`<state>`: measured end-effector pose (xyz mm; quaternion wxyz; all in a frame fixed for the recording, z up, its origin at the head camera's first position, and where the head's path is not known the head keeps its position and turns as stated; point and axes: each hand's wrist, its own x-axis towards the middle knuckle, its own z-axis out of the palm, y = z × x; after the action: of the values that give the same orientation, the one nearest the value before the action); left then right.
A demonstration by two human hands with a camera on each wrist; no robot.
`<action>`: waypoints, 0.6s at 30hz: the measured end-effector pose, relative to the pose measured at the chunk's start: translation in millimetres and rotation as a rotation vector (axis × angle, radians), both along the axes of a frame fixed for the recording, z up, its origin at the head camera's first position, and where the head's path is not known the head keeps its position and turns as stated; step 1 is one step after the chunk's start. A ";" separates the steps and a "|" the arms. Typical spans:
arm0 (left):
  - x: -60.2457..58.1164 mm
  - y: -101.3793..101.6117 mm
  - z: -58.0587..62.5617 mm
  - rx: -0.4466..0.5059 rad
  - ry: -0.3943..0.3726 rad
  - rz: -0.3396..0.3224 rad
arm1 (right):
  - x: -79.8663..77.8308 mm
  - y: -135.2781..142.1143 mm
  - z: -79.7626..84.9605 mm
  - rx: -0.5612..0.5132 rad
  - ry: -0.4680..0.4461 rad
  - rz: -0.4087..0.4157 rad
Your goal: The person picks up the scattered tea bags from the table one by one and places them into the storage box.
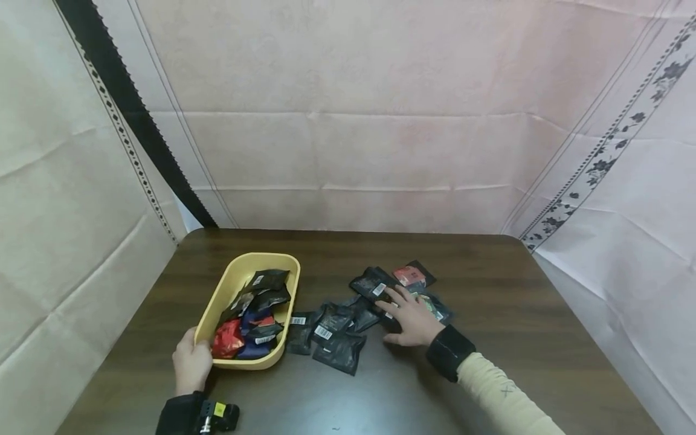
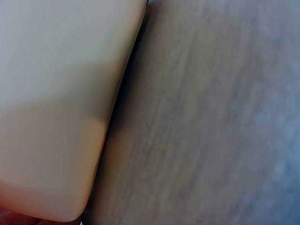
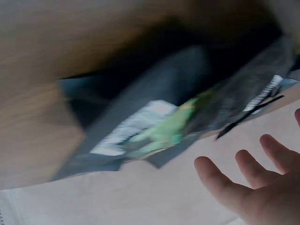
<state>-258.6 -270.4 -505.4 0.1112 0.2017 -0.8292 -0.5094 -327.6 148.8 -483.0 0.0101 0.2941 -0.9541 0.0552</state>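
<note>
My left hand [image 1: 191, 364] grips the near left corner of a yellow plastic bin [image 1: 217, 289]; some of its fingers are hidden by the bin. Inside lie several black packets [image 1: 270, 279], a red packet [image 1: 228, 339] and a blue one [image 1: 254, 350]. The bin's outer wall [image 2: 56, 93] fills the left of the left wrist view. Over a loose pile of black packets [image 1: 375, 283] my right hand [image 1: 411, 318] reaches with fingers spread. In the right wrist view its fingers [image 3: 215, 180] are apart, near a dark packet [image 3: 140, 117] with a green patch and white label.
Between the bin and the right hand, more black packets with barcode labels [image 1: 339, 350] are spread on the brown wooden table [image 1: 489, 290]. A packet with a red front [image 1: 410, 275] lies at the pile's far side. Pale patterned cloth [image 1: 380, 151] hangs behind the table.
</note>
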 end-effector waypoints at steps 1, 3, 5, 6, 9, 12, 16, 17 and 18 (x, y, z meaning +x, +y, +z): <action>0.2 0.3 -0.2 -0.006 0.002 0.005 | 0.6 3.6 -1.2 0.015 -0.005 -0.014; 0.2 0.9 0.0 -0.008 0.004 0.006 | 1.3 8.1 -1.5 0.047 -0.027 -0.046; 0.6 0.6 0.1 -0.010 0.004 0.004 | 1.9 9.1 -2.5 0.083 -0.047 -0.071; 0.8 0.5 0.1 -0.006 0.001 0.005 | 2.0 8.8 -2.6 0.100 -0.054 -0.079; 1.4 0.7 0.3 -0.005 -0.001 0.003 | 0.2 6.3 -4.0 0.146 -0.047 -0.092; 1.3 0.9 -0.3 -0.019 0.005 0.008 | -2.7 3.5 -7.1 0.141 -0.008 -0.099; -0.6 0.2 -2.2 -0.061 0.022 0.013 | -7.7 0.6 -14.8 0.097 0.037 -0.118; -1.0 -0.1 -2.6 -0.071 0.025 0.019 | -9.1 0.0 -17.0 0.091 0.053 -0.117; -1.3 -0.3 -2.9 -0.080 0.027 0.023 | -10.8 -0.6 -18.8 0.076 0.063 -0.118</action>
<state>-259.9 -270.7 -508.3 0.1361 0.1997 -0.8449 -0.4771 -338.3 148.2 -501.8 0.0321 0.2390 -0.9705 0.0088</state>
